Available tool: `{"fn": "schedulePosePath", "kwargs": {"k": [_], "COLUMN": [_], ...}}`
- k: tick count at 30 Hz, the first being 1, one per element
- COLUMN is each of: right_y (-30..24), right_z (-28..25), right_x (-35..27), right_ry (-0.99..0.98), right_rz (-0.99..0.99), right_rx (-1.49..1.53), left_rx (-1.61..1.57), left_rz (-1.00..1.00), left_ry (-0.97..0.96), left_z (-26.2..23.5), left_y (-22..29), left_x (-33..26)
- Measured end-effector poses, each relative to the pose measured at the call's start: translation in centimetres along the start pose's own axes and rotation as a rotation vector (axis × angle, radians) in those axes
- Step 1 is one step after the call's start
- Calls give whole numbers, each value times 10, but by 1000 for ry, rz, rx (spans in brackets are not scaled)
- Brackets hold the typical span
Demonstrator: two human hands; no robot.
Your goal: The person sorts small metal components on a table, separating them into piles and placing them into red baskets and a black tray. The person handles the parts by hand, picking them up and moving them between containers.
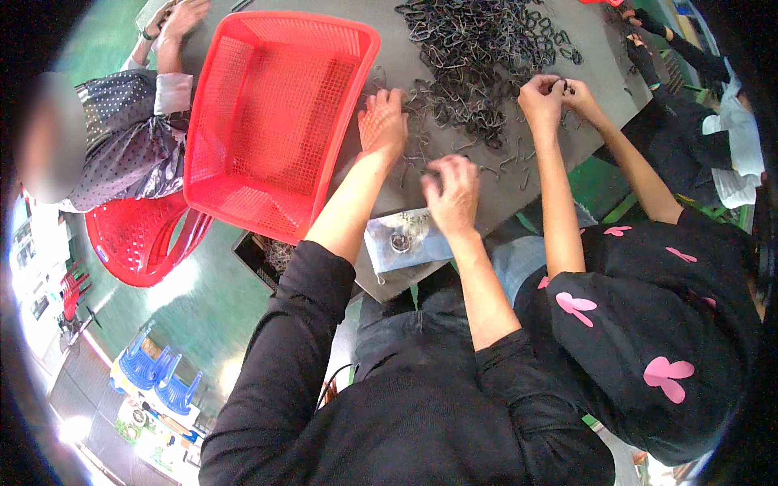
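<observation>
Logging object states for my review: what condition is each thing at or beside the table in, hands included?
Red perforated plastic basket: open side up.
Dark bent-metal pieces: loosely heaped, some scattered.
Blue-and-white rectangular packet: lying flat.
Black rectangular tray: holding small pieces, partly hidden.
Left hand: palm hidden, grasp unclear.
Right hand: blurred, grasp unclear.
Co-worker's hands, right side: close together.

The right grip [455, 197] is blurred, its hold unclear.

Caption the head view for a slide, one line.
Left hand beside a red basket, right hand lower in frame, dark links heaped on the gray table.
</observation>
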State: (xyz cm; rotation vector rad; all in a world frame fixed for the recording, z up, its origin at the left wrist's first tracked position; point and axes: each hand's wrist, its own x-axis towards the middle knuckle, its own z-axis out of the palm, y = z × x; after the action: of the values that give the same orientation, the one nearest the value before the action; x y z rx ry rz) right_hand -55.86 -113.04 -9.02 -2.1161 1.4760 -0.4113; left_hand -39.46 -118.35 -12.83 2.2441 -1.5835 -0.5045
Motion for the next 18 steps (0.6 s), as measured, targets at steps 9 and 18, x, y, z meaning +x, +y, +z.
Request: {"fn": "schedulePosePath", "kwargs": {"k": [9, 18], "right_y": [5, 27], "right_z": [8, 2], "right_x": [-98, 21], "right_ry": [-505, 295], "right_rz": [-257, 17], "right_rx": [-24, 2], "left_rx": [14, 69], "left_rz": [94, -57], "left_ry": [22, -213], "left_z": [-3, 1], "left_y": [4, 9], "left_x": [0, 19]}}
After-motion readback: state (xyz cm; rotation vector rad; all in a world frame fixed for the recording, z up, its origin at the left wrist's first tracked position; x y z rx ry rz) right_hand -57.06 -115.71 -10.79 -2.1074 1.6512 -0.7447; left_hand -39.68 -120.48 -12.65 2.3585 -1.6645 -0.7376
